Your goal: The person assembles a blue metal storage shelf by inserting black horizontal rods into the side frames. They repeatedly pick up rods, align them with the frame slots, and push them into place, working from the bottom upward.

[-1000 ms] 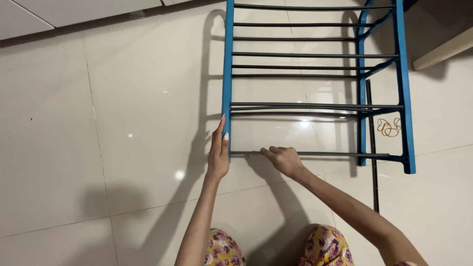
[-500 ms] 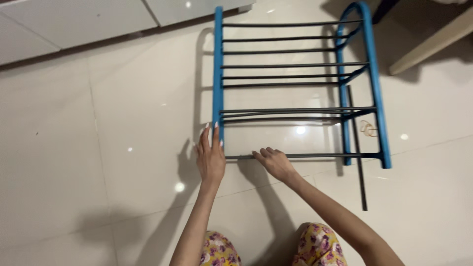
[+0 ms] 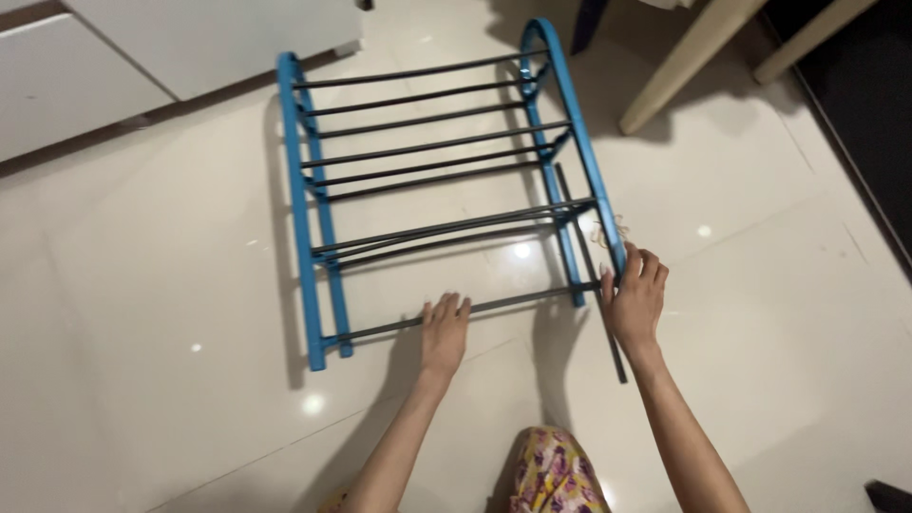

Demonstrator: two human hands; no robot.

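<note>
A rack with two blue side frames (image 3: 302, 218) and several black rods lies flat on the pale tiled floor. My left hand (image 3: 445, 334) lies over the nearest black rod (image 3: 380, 329), with its fingers across the rod's middle. My right hand (image 3: 635, 302) is wrapped around the near end of the right blue side frame (image 3: 581, 152), where that rod meets it. A loose black rod (image 3: 581, 237) lies on the floor along the right frame and passes under my right hand.
Several tan rubber bands (image 3: 606, 228) lie by the right frame. White cabinet fronts (image 3: 142, 47) run along the far left. Pale furniture legs (image 3: 679, 62) stand at the far right, beside a dark mat (image 3: 855, 104). My knees in flowered cloth (image 3: 556, 475) are at the bottom.
My left hand left the left blue frame and moved onto the near rod. My right hand let go of that rod and moved right to the right frame's end. The view swung right.
</note>
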